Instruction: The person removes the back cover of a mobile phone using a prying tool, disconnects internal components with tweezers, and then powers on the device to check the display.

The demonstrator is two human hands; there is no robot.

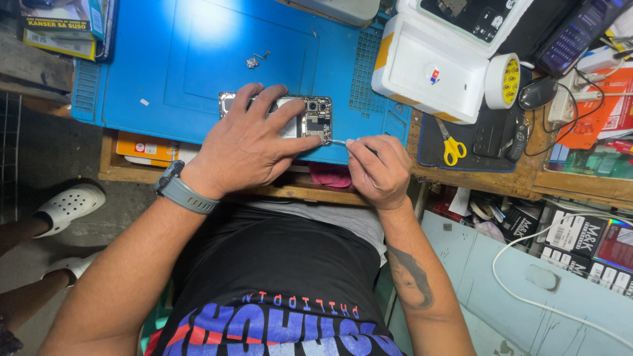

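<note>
An opened smartphone with its back cover off lies on a blue work mat, its circuit board and camera module exposed. My left hand lies flat over the phone and presses it down. My right hand pinches a thin metal tool, whose tip touches the phone's lower right corner. A few tiny screws lie on the mat beyond the phone.
A white foam box stands at the right with a roll of tape beside it. Yellow-handled scissors lie on a dark pad. Boxes and cables crowd the far right. Another person's white shoes are at the left.
</note>
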